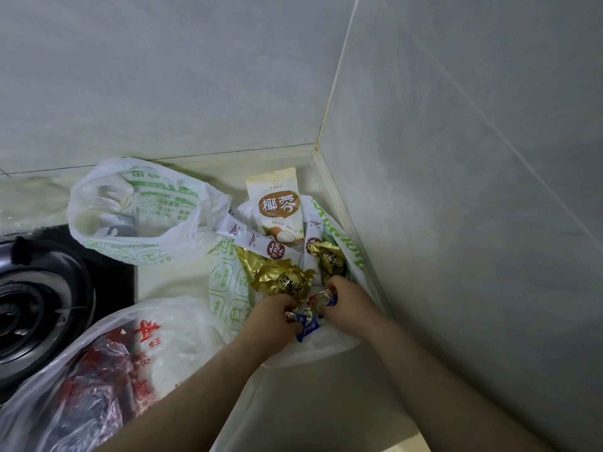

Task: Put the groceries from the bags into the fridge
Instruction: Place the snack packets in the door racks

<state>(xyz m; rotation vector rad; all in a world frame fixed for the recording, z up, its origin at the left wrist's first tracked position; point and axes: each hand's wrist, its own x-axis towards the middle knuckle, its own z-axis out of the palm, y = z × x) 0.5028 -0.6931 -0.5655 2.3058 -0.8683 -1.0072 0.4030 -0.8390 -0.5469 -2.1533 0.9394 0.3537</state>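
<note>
Head view: the pouch point(277, 207) is lying on the opened-out bag point(228, 288) in the corner of the counter point(169, 282). Its long axis is running from the back wall point(163, 76) toward the person, printed face up, top end pointing at that wall. Nearer the person than the pouch, gold packets point(282, 280) and white sachets point(251, 238) are lying crosswise. Nearer still, both forearms are reaching in, knuckles up. The left hand point(277, 316) and right hand point(347, 296) are curling their fingers round a clump of sweets point(308, 326) between them. Right of the pouch the side wall point(456, 223) is standing close. Left of it a second bag point(137, 210) is sitting, with a red-printed bag point(107, 370) and a burner point(32, 305) farther left and nearer the person.
</note>
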